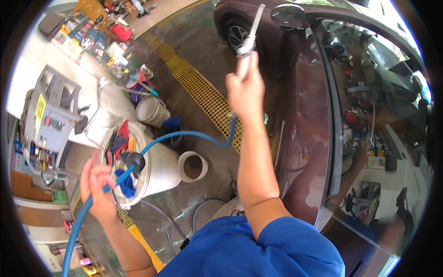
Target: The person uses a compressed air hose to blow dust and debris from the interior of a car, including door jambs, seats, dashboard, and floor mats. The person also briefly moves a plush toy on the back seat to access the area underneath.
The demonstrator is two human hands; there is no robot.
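My right hand (245, 91) is raised in front of me, wrapped around the grip of a spray gun. The gun's slim metal wand (256, 21) points away, passing beside the front of a dark maroon car (304, 114). A blue hose (183, 133) runs up to the gun area; its joint is partly hidden by my forearm. At lower left my left hand (98, 194) has the same hose between thumb and fingers. A black ball stop (135, 162) sits on the hose just beyond those fingers. Behind it stands a white barrel (161, 175) with cloths on top.
Several buckets, including a white one (150, 109) and a pale one (192, 167), stand on the wet floor. Yellow grating (199, 88) crosses the floor alongside the car. A grey machine (55, 117) stands at left. Dark hoses (166, 216) lie near my feet.
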